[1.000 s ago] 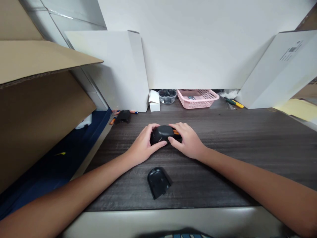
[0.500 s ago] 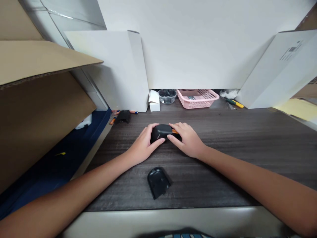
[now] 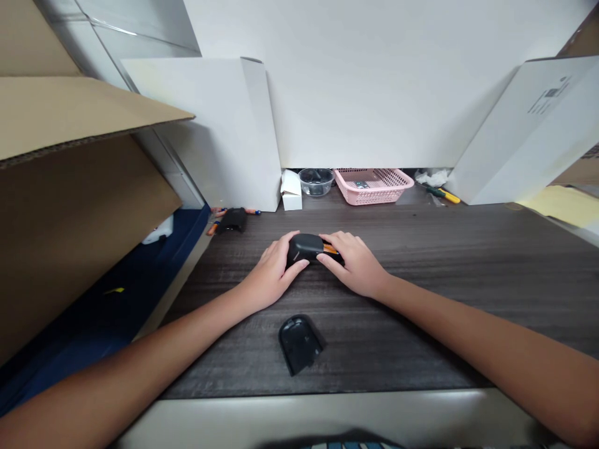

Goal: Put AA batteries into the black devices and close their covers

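Starting at the far left of the tabletop (image 3: 421, 318), you have a dark curved piece (image 3: 233, 218) among orange sticks (image 3: 213, 228), apart from your hands. Your left hand (image 3: 274, 274) wraps its grip around the left end of a black gadget (image 3: 306, 246), near the tabletop's middle. Nearer you lies a loose black cover (image 3: 298, 343), untouched. Orange pieces (image 3: 330, 248), perhaps batteries, show at the gadget's right end, where your right hand (image 3: 358, 265) has a narrow grip, fingertips and thumb bracketing it. Uneven pressure there could pop the pieces loose; a slack left grip could let the gadget twist; a careless forearm might sweep the cover off the near edge.
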### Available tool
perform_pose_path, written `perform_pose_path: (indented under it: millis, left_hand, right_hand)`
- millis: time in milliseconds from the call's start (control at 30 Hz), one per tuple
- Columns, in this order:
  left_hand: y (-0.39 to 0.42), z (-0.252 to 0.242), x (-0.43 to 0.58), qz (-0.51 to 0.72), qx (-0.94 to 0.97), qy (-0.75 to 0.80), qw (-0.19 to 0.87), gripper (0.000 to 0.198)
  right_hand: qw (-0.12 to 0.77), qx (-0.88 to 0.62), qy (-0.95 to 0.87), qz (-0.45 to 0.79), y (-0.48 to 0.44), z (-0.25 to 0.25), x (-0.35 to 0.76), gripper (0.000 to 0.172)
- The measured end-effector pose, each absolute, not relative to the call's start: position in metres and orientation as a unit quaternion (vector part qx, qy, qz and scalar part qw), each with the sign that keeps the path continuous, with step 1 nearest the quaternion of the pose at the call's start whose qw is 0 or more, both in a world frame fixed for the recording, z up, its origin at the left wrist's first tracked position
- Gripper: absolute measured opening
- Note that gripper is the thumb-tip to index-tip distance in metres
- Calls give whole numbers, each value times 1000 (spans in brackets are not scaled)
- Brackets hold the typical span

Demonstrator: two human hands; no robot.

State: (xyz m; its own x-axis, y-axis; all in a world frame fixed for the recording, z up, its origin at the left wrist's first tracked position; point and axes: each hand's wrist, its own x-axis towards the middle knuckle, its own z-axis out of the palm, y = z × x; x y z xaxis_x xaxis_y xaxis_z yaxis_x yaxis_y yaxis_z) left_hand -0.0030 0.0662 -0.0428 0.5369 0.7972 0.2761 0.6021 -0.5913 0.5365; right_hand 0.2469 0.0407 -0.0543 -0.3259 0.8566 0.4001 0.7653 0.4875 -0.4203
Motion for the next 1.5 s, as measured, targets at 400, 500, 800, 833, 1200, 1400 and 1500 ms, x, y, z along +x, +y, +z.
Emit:
perform_pose_path:
  millis: [400, 500, 800, 833, 1200, 1400, 1500]
  left_hand:
    - [66, -47, -2, 245, 862, 410, 173, 65]
    - [64, -47, -2, 243, 866, 405, 167, 65]
    - [61, -38, -1, 238, 858, 412, 195, 64]
    - [61, -37, -1, 237, 857, 413, 198, 62]
    - [59, -33, -3, 267, 854, 386, 224, 66]
    - [56, -29, -3, 275, 872, 350, 203, 58]
    - [57, -30, -3, 265, 875, 352, 200, 54]
  right_hand:
    - [318, -501, -801, 77, 39, -52, 247, 44]
    - [318, -503, -800, 77, 39, -53, 247, 45]
    - [334, -502, -792, 97, 41, -53, 247, 42]
    - [346, -495, -790, 105, 41, -52, 247, 40]
    - [419, -423, -796, 110, 39, -48, 246, 46]
    - [432, -404, -796, 126, 40, -51, 246, 48]
    - [430, -407, -795, 135, 40, -52, 247, 48]
